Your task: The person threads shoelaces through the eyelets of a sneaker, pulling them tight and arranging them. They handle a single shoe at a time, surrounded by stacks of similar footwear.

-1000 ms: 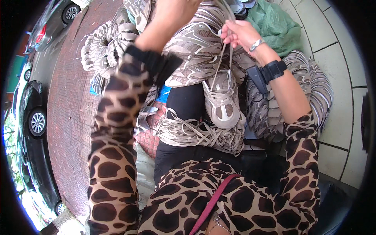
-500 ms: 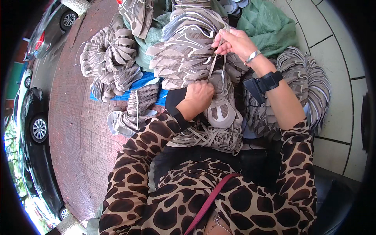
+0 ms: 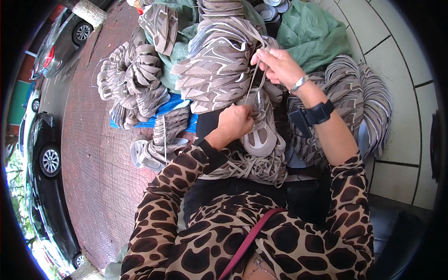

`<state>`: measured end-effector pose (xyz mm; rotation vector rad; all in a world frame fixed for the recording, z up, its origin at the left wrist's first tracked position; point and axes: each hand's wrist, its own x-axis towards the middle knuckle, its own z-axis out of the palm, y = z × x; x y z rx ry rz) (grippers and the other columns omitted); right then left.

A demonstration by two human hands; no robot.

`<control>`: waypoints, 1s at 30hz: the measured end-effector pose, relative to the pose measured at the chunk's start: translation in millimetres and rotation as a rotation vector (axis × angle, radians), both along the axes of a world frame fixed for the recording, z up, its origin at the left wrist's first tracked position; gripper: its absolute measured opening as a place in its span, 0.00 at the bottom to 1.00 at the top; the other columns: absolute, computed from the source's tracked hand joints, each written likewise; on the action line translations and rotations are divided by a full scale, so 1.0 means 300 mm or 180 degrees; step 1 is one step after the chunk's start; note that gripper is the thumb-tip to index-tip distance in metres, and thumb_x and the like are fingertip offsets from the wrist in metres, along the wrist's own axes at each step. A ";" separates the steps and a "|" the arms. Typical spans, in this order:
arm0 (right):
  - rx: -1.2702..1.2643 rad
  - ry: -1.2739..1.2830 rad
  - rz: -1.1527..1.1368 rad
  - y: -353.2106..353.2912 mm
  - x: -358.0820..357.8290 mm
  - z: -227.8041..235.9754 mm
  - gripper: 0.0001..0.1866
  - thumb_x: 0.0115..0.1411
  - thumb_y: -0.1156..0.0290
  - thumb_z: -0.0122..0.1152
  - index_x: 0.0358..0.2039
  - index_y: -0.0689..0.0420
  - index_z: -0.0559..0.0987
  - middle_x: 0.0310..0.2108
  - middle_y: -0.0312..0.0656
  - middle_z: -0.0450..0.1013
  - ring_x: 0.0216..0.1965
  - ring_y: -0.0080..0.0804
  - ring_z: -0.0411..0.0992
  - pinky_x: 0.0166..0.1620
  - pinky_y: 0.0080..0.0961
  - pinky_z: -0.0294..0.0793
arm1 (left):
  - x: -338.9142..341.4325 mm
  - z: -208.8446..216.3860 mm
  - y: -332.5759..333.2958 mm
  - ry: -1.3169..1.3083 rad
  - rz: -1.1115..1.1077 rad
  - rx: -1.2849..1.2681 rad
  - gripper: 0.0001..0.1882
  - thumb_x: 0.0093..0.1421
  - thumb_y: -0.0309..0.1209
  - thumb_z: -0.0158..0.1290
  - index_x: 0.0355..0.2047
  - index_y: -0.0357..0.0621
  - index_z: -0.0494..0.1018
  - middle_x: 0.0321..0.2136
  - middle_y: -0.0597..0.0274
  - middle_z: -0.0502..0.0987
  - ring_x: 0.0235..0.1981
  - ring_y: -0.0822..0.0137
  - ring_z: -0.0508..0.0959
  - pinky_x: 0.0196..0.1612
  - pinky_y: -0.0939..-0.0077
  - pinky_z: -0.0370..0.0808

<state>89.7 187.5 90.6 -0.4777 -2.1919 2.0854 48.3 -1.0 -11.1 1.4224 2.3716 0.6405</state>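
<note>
A grey-beige shoe upper [image 3: 261,137] with mesh panels lies in front of me, its toe toward my body. My left hand [image 3: 237,122] is closed at its left edge, the fingers curled and partly hidden. Up and to the right, my right hand [image 3: 280,67] pinches a flat beige shoelace [image 3: 255,78]. That lace slants down from my right fingertips to the upper, close to my left hand. Another stretch of lace hangs loosely over the upper's right side. Just below the toe lies a tangled heap of beige laces [image 3: 263,170].
A large stack of matching uppers [image 3: 217,70] rises just beyond my left hand. More bundles stand at the left [image 3: 126,70] and right [image 3: 368,102]. A green sack [image 3: 312,35] sits at the back right. Parked cars [image 3: 44,158] line the far left.
My right hand has come down a little, still pinching the lace. The lace strand on the upper's right side now hangs slacker. My left hand stays at the upper's left edge.
</note>
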 end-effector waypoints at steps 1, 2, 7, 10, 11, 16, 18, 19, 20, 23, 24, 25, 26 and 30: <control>-0.0176 0.0042 0.0058 -0.002 0.002 -0.005 0.17 0.69 0.56 0.45 0.34 0.56 0.75 0.24 0.28 0.61 0.14 0.10 0.51 0.16 0.09 0.50 | -0.013 -0.008 -0.001 -0.0179 0.0007 0.0074 0.10 0.49 0.32 0.51 0.33 0.45 0.74 0.18 0.49 0.76 0.24 0.48 0.79 0.30 0.56 0.75; -0.0220 0.0073 0.0073 -0.006 0.004 -0.006 0.18 0.69 0.56 0.45 0.35 0.57 0.75 0.25 0.30 0.64 0.14 0.10 0.53 0.16 0.10 0.51 | -0.024 -0.015 -0.006 -0.0272 -0.0100 0.0151 0.10 0.50 0.33 0.52 0.33 0.46 0.75 0.18 0.50 0.76 0.24 0.49 0.78 0.30 0.57 0.75; -0.0508 0.0041 0.0040 0.006 0.019 -0.028 0.18 0.69 0.58 0.43 0.34 0.59 0.75 0.30 0.42 0.74 0.13 0.12 0.54 0.15 0.12 0.53 | -0.076 0.015 -0.090 -0.0645 -0.0426 0.0062 0.10 0.51 0.35 0.53 0.34 0.48 0.75 0.16 0.55 0.75 0.22 0.54 0.78 0.27 0.61 0.73; -0.0621 0.0032 0.0103 0.022 0.030 -0.036 0.17 0.70 0.59 0.42 0.34 0.58 0.74 0.34 0.47 0.77 0.12 0.12 0.54 0.14 0.11 0.52 | -0.111 0.016 -0.141 -0.0415 -0.0406 -0.0276 0.10 0.51 0.34 0.54 0.35 0.50 0.75 0.16 0.57 0.74 0.21 0.55 0.77 0.26 0.63 0.72; -0.0642 0.0027 0.0114 0.024 0.031 -0.045 0.17 0.70 0.59 0.42 0.33 0.58 0.74 0.33 0.47 0.77 0.12 0.12 0.53 0.14 0.11 0.52 | -0.115 0.017 -0.147 -0.0437 -0.0422 -0.0330 0.10 0.52 0.34 0.53 0.36 0.50 0.75 0.16 0.57 0.74 0.21 0.55 0.77 0.26 0.63 0.72; -0.0918 -0.0045 0.0361 0.026 0.010 -0.099 0.17 0.70 0.59 0.42 0.32 0.58 0.73 0.33 0.47 0.77 0.13 0.13 0.57 0.15 0.11 0.56 | -0.089 0.084 -0.124 -0.0378 -0.0690 -0.0266 0.11 0.51 0.34 0.53 0.36 0.53 0.76 0.20 0.54 0.76 0.25 0.52 0.79 0.30 0.60 0.75; -0.0873 -0.0089 0.0155 0.014 -0.017 -0.097 0.17 0.70 0.59 0.42 0.32 0.58 0.73 0.32 0.48 0.77 0.17 0.16 0.63 0.17 0.12 0.62 | -0.155 0.050 -0.143 0.0031 -0.0480 -0.0647 0.11 0.52 0.34 0.53 0.37 0.55 0.76 0.23 0.53 0.78 0.28 0.49 0.79 0.33 0.57 0.76; -0.0837 -0.0098 0.0039 0.019 -0.036 -0.093 0.17 0.69 0.59 0.42 0.31 0.58 0.73 0.32 0.48 0.77 0.18 0.17 0.66 0.18 0.12 0.64 | -0.179 0.037 -0.137 -0.0012 -0.0520 -0.0686 0.12 0.53 0.33 0.53 0.39 0.57 0.75 0.24 0.54 0.78 0.29 0.50 0.79 0.34 0.57 0.75; -0.0759 0.0036 0.0169 0.045 -0.047 -0.099 0.17 0.68 0.57 0.46 0.31 0.57 0.73 0.32 0.48 0.78 0.25 0.21 0.73 0.21 0.14 0.69 | -0.175 0.020 -0.137 0.0075 -0.0544 -0.0583 0.12 0.54 0.33 0.53 0.40 0.57 0.74 0.24 0.54 0.78 0.29 0.50 0.79 0.34 0.57 0.75; -0.0636 -0.0115 -0.0434 0.050 -0.077 -0.074 0.16 0.68 0.57 0.46 0.31 0.57 0.72 0.33 0.49 0.78 0.27 0.22 0.74 0.23 0.14 0.70 | -0.160 0.006 -0.139 0.0092 -0.0544 -0.0397 0.13 0.54 0.33 0.54 0.42 0.57 0.74 0.23 0.54 0.78 0.29 0.51 0.79 0.32 0.58 0.75; -0.0770 -0.0118 -0.0552 0.055 -0.079 -0.085 0.16 0.68 0.58 0.46 0.31 0.57 0.72 0.35 0.49 0.78 0.27 0.22 0.74 0.23 0.13 0.69 | -0.160 0.004 -0.137 0.0067 -0.0532 -0.0342 0.13 0.54 0.33 0.55 0.42 0.57 0.74 0.23 0.54 0.77 0.28 0.51 0.79 0.32 0.58 0.75; -0.0904 -0.0120 -0.0670 0.062 -0.078 -0.106 0.16 0.68 0.58 0.46 0.31 0.56 0.72 0.36 0.50 0.78 0.27 0.21 0.74 0.24 0.12 0.69 | -0.153 0.003 -0.136 -0.0024 -0.0394 -0.0289 0.14 0.54 0.32 0.55 0.42 0.57 0.73 0.22 0.55 0.77 0.28 0.52 0.79 0.31 0.59 0.75; -0.1037 -0.0122 -0.0789 0.073 -0.076 -0.117 0.15 0.68 0.58 0.46 0.31 0.56 0.72 0.37 0.51 0.78 0.27 0.21 0.74 0.24 0.11 0.69 | -0.139 0.002 -0.136 -0.0116 -0.0257 -0.0235 0.14 0.54 0.32 0.55 0.42 0.56 0.73 0.21 0.55 0.76 0.28 0.53 0.79 0.30 0.60 0.74; -0.1253 0.0085 -0.0883 0.141 -0.103 -0.106 0.14 0.69 0.60 0.43 0.32 0.53 0.72 0.41 0.52 0.77 0.29 0.21 0.74 0.26 0.14 0.68 | -0.083 -0.004 -0.118 -0.0043 -0.0459 0.0525 0.17 0.53 0.29 0.56 0.45 0.54 0.71 0.23 0.58 0.76 0.26 0.54 0.78 0.27 0.60 0.73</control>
